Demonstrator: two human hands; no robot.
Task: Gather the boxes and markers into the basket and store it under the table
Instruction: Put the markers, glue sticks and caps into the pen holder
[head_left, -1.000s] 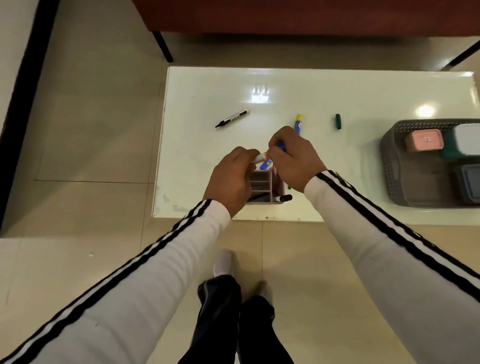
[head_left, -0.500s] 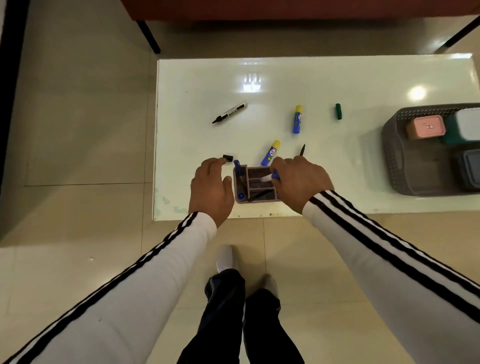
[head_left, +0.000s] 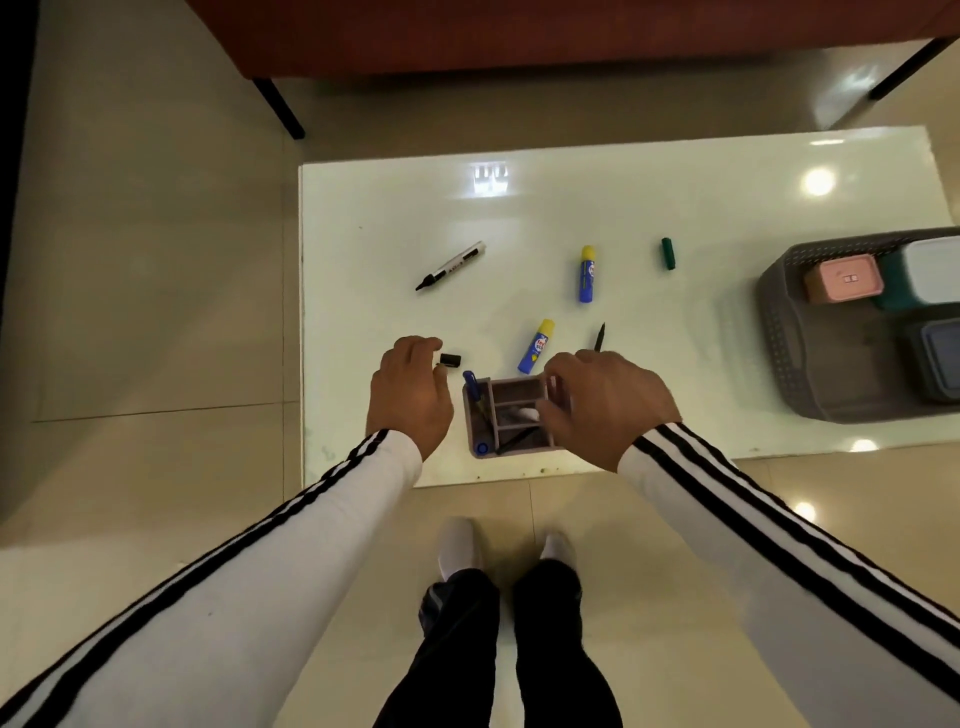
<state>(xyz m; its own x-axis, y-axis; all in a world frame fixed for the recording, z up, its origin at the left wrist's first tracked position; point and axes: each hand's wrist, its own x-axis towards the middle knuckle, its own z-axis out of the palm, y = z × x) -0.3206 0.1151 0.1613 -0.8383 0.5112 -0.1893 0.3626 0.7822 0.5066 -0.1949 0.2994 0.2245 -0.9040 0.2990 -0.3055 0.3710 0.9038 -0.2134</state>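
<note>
- Since half a second ago the right hand (head_left: 602, 402) has let the white-and-blue marker drop; a white shape now lies inside the organizer (head_left: 511, 415), and the hand's fingers curl loosely over its right side, pinching nothing that I can see.
- Left hand (head_left: 410, 392) hovers near the counter's (head_left: 675, 364) front edge, fingers bent and slightly spread, tips just beside a black cap (head_left: 450, 359); whether they touch it I cannot tell.
- Black marker (head_left: 451, 272) lies uncapped toward the left edge.
- Organizer stands at the front edge between the hands, a blue marker (head_left: 477, 410) in its left slot.
- Two glue sticks (head_left: 537, 345) lie mid-counter, a thin pen (head_left: 600, 336) beside the nearer one.
- Green cap (head_left: 667, 253) lies further right.
- Basket (head_left: 784, 343) sits at the right edge, holding a pink box (head_left: 842, 278), a white-lidded box and a dark box.
</note>
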